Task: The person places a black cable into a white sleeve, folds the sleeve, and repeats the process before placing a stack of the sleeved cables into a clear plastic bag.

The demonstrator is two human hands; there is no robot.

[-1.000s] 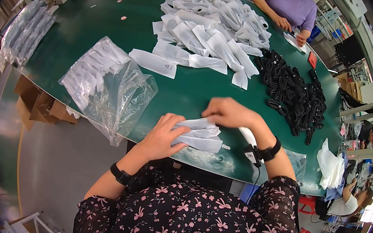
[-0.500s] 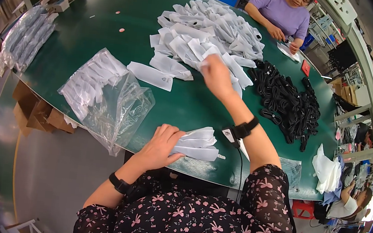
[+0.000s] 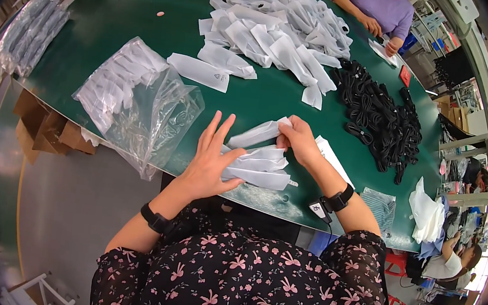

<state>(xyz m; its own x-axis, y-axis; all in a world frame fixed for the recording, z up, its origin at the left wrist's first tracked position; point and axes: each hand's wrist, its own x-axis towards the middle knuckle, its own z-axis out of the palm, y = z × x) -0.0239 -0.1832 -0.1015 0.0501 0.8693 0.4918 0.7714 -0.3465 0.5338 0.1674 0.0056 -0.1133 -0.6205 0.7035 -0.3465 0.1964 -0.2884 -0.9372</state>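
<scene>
My right hand [image 3: 299, 139] pinches the end of a white pouch [image 3: 256, 133], a narrow packet of thin material. The pouch lies along the far side of a small stack of similar pouches [image 3: 260, 167] near the table's front edge. My left hand [image 3: 214, 160] rests at the stack's left end with fingers spread and thumb out, touching the pouches without gripping them. Two loose white pouches [image 3: 198, 71] lie beyond, below a large heap of white pouches [image 3: 282, 27]. A clear plastic bag [image 3: 167, 116] partly filled with white pouches lies left of my left hand.
Bundled black cables [image 3: 380, 123] are heaped at the right on the green table [image 3: 120, 24]. Plastic-wrapped bundles [image 3: 33, 35] lie at the far left edge. White cloth [image 3: 427, 212] and a striped packet [image 3: 377, 208] are at the right front. A co-worker [image 3: 380, 11] sits across the table.
My right hand has come back from the heap to the stack with a pouch. My left hand has lifted its fingers and spread them instead of pressing the stack.
</scene>
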